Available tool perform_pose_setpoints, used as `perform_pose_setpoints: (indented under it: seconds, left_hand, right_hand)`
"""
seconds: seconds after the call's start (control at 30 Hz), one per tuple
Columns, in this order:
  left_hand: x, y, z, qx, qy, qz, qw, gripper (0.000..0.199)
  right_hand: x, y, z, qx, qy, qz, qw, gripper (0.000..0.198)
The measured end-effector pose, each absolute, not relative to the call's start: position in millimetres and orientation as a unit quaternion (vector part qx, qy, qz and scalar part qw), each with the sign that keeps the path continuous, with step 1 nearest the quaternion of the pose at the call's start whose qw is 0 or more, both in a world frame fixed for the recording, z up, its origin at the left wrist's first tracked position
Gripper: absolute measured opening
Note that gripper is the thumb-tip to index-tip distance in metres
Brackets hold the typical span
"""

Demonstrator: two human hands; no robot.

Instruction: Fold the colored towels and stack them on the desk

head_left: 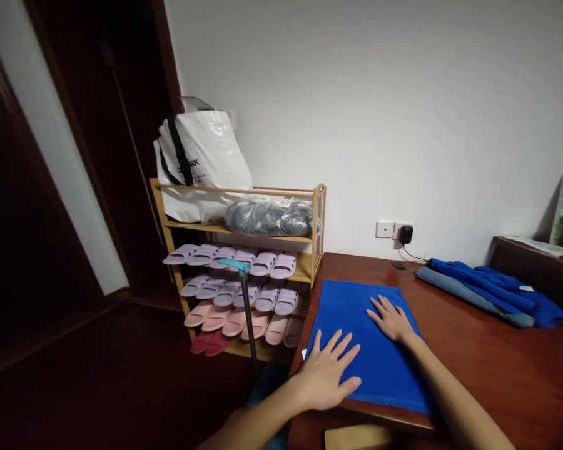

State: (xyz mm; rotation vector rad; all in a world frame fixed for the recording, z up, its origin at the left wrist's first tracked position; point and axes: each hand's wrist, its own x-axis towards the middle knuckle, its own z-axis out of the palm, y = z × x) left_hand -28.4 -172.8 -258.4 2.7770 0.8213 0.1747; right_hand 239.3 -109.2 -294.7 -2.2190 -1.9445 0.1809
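A blue cloth, rectangular like a towel, lies spread flat on the reddish-brown wooden table. My left hand rests on its near left part, palm down with the fingers spread. Farther back, by the cloth's right edge, my right hand also lies flat with its fingers apart. Neither hand grips anything. A small white tag sticks out at the cloth's left edge.
Crumpled blue cloths and a grey-blue one lie at the table's back right. A wooden rack with several slippers and a white bag stands left. A black plug sits in the wall socket.
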Motion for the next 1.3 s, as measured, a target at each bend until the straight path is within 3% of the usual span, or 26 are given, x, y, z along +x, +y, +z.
perform_pose_setpoints:
  seconds: [0.27,0.57,0.8,1.0,1.17,1.3]
  left_hand:
    - [-33,-172,-262,0.951,0.274,0.074,0.124,0.061]
    - [-49,-188,-255,0.957,0.244,0.068,0.144,0.062]
    - [-56,-193,-260,0.961,0.239,0.070,0.117,0.065]
    - [-58,-198,-258,0.963,0.238,0.075,0.105,0.063]
    - [-58,-204,-256,0.957,0.254,0.086,0.111,0.062]
    - [-57,-203,-260,0.957,0.253,0.093,0.111,0.061]
  right_hand:
    - [308,-112,-310,-0.808,-0.583,0.044,0.077,0.076]
    - [291,-119,-290,-0.782,-0.619,-0.020,0.062,0.080]
    - [275,-106,-305,-0.774,-0.630,0.021,0.066,0.073]
    - [283,-108,-291,-0.806,-0.588,-0.014,0.064,0.070]
    - [233,-149,-276,-0.767,-0.631,-0.093,0.064,0.065]
    - [184,-220,-291,-0.710,-0.700,-0.031,0.071,0.072]
